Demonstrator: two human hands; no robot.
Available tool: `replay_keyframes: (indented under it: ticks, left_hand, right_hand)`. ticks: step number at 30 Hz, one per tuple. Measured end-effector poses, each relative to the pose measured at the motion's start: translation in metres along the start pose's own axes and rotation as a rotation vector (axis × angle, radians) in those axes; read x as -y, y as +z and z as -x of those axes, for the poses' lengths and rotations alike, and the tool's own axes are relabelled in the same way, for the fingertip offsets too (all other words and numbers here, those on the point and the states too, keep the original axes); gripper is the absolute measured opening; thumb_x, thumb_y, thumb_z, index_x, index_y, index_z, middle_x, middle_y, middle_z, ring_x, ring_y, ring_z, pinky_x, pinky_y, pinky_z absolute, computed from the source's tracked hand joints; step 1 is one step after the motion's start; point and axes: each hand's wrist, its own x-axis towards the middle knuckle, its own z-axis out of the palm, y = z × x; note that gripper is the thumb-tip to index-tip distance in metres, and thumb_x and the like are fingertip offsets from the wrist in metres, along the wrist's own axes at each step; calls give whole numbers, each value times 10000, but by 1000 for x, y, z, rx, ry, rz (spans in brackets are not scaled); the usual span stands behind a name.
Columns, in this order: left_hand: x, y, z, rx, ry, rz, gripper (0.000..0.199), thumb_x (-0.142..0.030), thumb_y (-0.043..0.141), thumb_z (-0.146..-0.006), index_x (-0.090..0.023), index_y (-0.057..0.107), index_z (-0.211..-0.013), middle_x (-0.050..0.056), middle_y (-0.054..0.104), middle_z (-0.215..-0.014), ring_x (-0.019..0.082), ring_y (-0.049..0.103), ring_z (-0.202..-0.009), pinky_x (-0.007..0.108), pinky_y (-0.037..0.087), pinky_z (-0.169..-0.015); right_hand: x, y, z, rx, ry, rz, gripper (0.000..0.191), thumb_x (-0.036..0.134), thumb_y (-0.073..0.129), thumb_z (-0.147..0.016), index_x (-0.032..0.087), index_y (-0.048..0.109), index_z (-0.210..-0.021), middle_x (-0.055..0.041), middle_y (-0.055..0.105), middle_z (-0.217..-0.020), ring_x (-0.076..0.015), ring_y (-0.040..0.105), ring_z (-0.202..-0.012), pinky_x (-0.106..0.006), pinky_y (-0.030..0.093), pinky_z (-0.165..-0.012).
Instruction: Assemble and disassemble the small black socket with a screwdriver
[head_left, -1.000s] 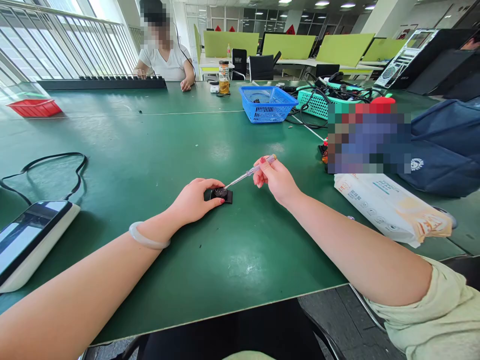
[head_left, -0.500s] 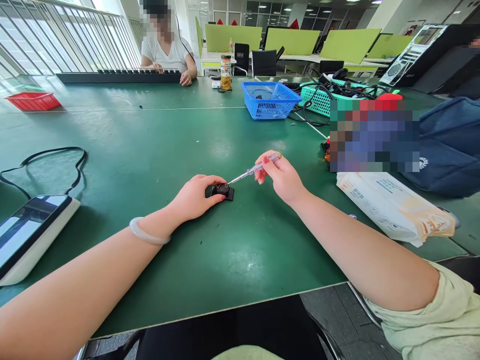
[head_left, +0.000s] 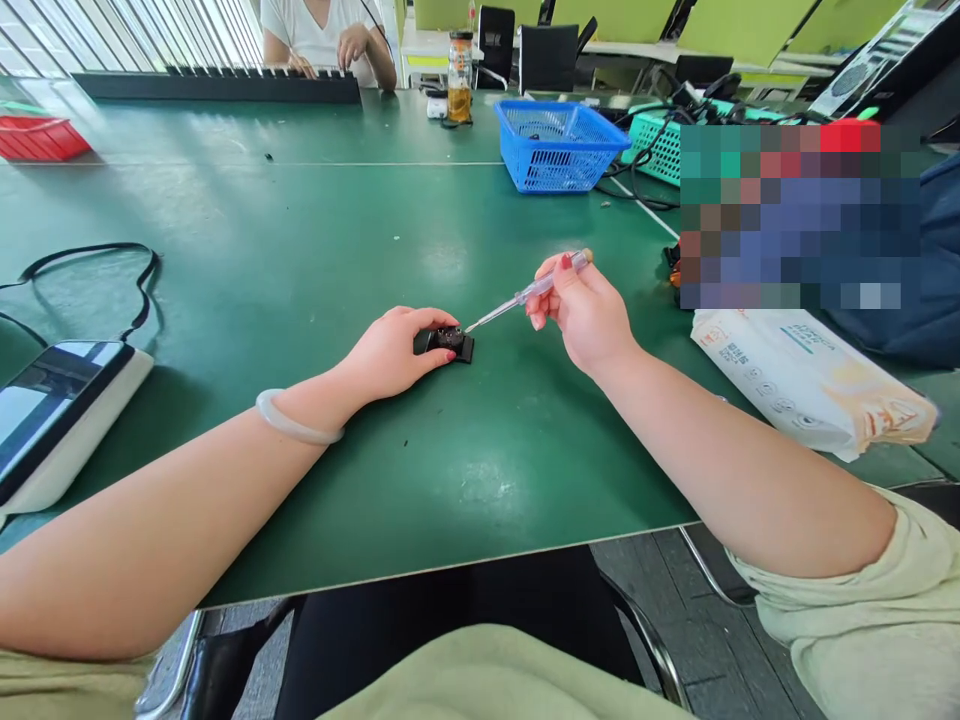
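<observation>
Black part, screwdriver tip now farther right

Small black part — clear-handled screwdriver aslant, tip at its edge

This looks like an office with a spot for small hand work. At the back are lime green dividers, white desks and black chairs, like in an office. Up front is a big green bench. It has a blue basket, a teal basket with black wires, and a screwdriver held over it.
</observation>
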Motion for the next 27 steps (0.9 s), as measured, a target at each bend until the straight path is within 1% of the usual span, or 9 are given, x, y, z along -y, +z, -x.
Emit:
replay_keyframes:
  ticks: [5, 9, 12, 15, 17, 21, 24, 27]
  left_hand:
    - [1, 3, -2, -9, 23, -2, 407, -376, 651, -834, -246, 694, -1218, 36, 711, -1188, 275, 603, -1134, 418, 473, -1039]
    - [1, 4, -3, -22, 38, 29, 393, -374, 668, -810, -240, 710, -1178, 31, 715, -1157, 276, 619, -1107, 419, 468, -1028]
    - [1, 5, -3, -28, 35, 56, 398, -392, 673, -801, -247, 710, -1170, 38, 715, -1167, 282, 616, -1114, 417, 464, -1029]
    - [1, 5, -3, -29, 43, 49, 410, -406, 669, -800, -244, 705, -1175, 46, 716, -1173, 285, 618, -1107, 425, 471, -1016]
    - [2, 4, -2, -28, 47, 37, 413, -412, 662, -802, -244, 703, -1177, 47, 716, -1174, 286, 621, -1103, 435, 477, -1005]
    - [1, 4, -2, -25, 45, 31, 401, -414, 653, -803, -242, 706, -1161, 49, 720, -1166, 291, 623, -1107, 444, 480, -1006]
    - [1, 4, -3, -27, 52, 44, 386, -412, 659, -800, -243, 709, -1143, 46, 723, -1167, 291, 626, -1114, 441, 479, -1012]
    - [2, 4, -3, -28, 60, 56, 373, -418, 663, -799, -247, 713, -1127, 40, 728, -1158, 286, 631, -1115, 429, 480, -1008]
  right_hand:
    - [0, 0, 0, 0, -17, 71, 502, 734, 540, -893, 233, 524, -868, 33, 577, -687, -102, 584, -576, -252, 476, -558]
    - [-1, 1, 0, -27, -56, 87, 507, 723, 441, -944, 234, 536, -850, 36, 572, -662, -98, 606, -564, -237, 454, -546]
    - [-1, 2, 0, -49, -80, 70, 490, 735, 525, -904, 252, 540, -823, 29, 588, -628, -132, 600, -525, -264, 461, -488]
    - [0, 1, -1, -44, -89, 79, 470, 730, 579, -877, 265, 542, -817, 30, 602, -625, -142, 602, -518, -274, 468, -463]
    - [-1, -2, -3, -27, -96, 92, 467, 730, 611, -855, 270, 541, -815, 38, 596, -611, -139, 591, -510, -274, 478, -464]
    - [-3, -4, -3, 30, -104, 120, 484, 725, 669, -806, 264, 525, -782, 58, 532, -540, -132, 558, -490, -274, 483, -473]
    - [-1, 2, 3, 114, -78, 164, 501, 707, 728, -752, 252, 518, -749, 59, 525, -538, -123, 549, -487, -275, 479, -481]
    - [4, 9, 9, 132, -101, 162, 491, 711, 724, -749, 253, 550, -768, 51, 549, -571, -121, 547, -487, -286, 485, -492]
